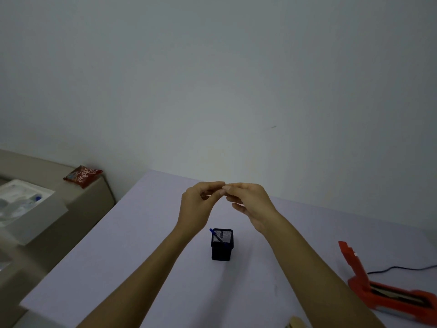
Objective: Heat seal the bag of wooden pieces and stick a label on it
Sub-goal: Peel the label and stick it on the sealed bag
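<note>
Item pinched between fingertips (223, 188): too small to identify. Sealer (387, 294) cut by right edge. Pale object (295, 322) cropped at bottom edge.

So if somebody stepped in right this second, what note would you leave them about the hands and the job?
Left hand and right hand: raised over the table, fingertips meeting, pinching something too small to identify, possibly the label.
Heat sealer: red, lid open, on the table at the right, cord attached.
Pen holder: black mesh, blue pen inside, below the hands.
Bag of wooden pieces: not clearly in view; only a pale sliver shows at the bottom edge.
Done: cannot tell whether the bag is sealed.
Left: confirm the seal, stick on the label.
</note>
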`<state>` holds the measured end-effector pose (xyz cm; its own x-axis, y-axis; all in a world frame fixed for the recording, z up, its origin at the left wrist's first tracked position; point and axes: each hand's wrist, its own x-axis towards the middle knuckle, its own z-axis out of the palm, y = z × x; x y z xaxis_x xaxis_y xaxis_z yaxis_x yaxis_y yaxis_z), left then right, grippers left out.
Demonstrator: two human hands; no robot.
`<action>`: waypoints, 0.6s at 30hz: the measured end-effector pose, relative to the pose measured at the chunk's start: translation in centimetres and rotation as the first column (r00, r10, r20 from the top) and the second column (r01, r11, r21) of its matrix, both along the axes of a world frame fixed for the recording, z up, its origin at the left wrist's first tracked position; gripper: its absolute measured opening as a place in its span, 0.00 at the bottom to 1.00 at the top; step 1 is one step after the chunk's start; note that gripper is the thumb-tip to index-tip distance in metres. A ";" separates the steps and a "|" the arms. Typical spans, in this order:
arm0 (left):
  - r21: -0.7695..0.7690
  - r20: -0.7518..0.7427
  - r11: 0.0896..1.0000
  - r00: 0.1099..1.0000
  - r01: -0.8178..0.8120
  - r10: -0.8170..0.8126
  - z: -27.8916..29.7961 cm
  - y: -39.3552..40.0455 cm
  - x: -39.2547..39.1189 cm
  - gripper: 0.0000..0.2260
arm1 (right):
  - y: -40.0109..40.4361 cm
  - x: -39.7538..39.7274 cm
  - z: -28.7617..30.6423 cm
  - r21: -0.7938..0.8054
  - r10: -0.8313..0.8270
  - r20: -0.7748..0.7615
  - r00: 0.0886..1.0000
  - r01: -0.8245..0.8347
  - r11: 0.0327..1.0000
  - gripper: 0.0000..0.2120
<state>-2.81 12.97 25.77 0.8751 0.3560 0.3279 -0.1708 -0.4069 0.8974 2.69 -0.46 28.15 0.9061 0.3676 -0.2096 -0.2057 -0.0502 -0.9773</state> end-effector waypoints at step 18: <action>0.332 0.153 0.930 0.982 -0.159 0.113 -0.8 -0.2 -0.2 0.07 | 2.2 -0.9 -1.6 -0.252 0.043 0.162 0.986 0.000 0.968 0.12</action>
<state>-3.01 12.76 24.96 0.7683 0.3155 0.5569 -0.1966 -0.7116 0.6745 1.78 1.71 26.54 0.9282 0.3424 -0.1454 -0.0386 -0.3001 -0.9531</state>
